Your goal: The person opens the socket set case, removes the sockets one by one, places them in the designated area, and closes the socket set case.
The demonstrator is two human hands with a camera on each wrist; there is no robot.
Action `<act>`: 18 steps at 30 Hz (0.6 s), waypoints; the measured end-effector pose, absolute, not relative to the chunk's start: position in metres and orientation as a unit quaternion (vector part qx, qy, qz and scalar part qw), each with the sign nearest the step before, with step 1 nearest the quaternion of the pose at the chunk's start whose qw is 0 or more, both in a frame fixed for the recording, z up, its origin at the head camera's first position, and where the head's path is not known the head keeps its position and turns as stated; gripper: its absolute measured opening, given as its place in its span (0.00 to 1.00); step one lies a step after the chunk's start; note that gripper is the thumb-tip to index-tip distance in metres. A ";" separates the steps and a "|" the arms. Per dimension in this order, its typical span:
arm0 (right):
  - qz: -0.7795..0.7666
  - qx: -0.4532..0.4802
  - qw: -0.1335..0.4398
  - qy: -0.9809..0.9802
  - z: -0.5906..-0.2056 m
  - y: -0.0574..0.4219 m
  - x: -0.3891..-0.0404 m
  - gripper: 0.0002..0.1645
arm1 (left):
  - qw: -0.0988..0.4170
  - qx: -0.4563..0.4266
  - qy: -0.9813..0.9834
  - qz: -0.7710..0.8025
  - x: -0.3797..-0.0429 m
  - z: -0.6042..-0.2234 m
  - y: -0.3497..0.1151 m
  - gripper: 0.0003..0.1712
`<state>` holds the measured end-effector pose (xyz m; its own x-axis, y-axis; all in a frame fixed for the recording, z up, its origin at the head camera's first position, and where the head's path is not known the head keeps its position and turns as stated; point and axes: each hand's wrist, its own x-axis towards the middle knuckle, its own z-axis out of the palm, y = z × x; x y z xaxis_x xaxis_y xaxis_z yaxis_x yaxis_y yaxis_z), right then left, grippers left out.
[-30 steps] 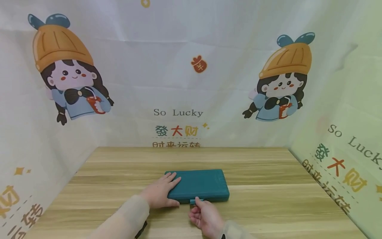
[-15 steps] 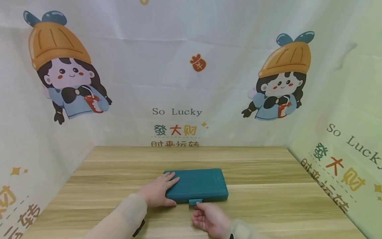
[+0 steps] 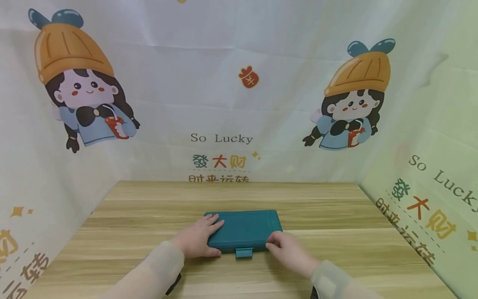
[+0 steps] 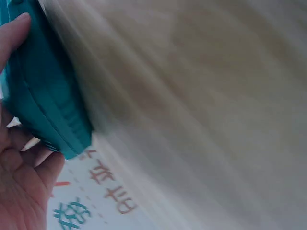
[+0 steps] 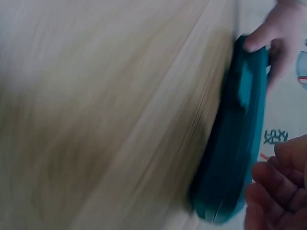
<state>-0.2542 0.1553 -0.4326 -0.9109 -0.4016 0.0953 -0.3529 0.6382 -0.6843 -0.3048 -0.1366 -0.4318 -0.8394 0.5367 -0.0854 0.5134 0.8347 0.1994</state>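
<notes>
A teal hard case (image 3: pixel 242 228) with a rounded lid lies flat on the wooden table, lid down. Its clip latch (image 3: pixel 244 253) sticks out from the middle of the front side. My left hand (image 3: pixel 198 238) holds the case's left end, fingers spread over the lid and thumb at the front edge; the left wrist view shows the thumb (image 4: pixel 14 36) and other fingers on either side of that end. At the front right corner is my right hand (image 3: pixel 289 251), fingers loosely curled, thumb and forefinger right at the edge. The case's contents are hidden.
The table (image 3: pixel 336 211) extends around the case on all sides. Behind it hangs a pale printed cloth (image 3: pixel 284 124), with more of the same cloth down both sides. Both forearms come in from the front edge, in light sleeves (image 3: pixel 168 259).
The right hand has left the latch and moved right to the case's front right corner. The latch has swung outward and down. The left hand stays on the left end.
</notes>
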 end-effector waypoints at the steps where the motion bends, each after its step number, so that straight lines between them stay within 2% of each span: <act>1: -0.307 -0.236 -0.018 0.922 -0.432 0.159 -0.257 0.07 | 0.070 0.268 0.958 0.076 -0.304 -0.430 -0.134 0.52; 3: -0.197 -0.271 -0.102 0.937 -0.432 0.165 -0.261 0.10 | 0.067 0.257 0.963 0.055 -0.301 -0.426 -0.126 0.53; 6: -0.115 -0.299 -0.147 0.936 -0.434 0.172 -0.266 0.21 | 0.057 0.256 0.964 0.031 -0.296 -0.423 -0.110 0.54; 9: -0.079 -0.311 -0.131 0.938 -0.436 0.176 -0.269 0.31 | 0.042 0.278 0.959 0.004 -0.289 -0.425 -0.094 0.56; 12: -0.068 -0.315 -0.105 0.941 -0.438 0.177 -0.272 0.35 | 0.022 0.309 0.951 -0.015 -0.284 -0.427 -0.082 0.54; 15: -0.070 -0.318 -0.093 0.941 -0.438 0.177 -0.273 0.35 | -0.007 0.338 0.940 -0.032 -0.279 -0.429 -0.075 0.45; 18: -0.079 -0.323 -0.095 0.938 -0.438 0.176 -0.273 0.34 | -0.034 0.369 0.928 -0.041 -0.276 -0.430 -0.072 0.32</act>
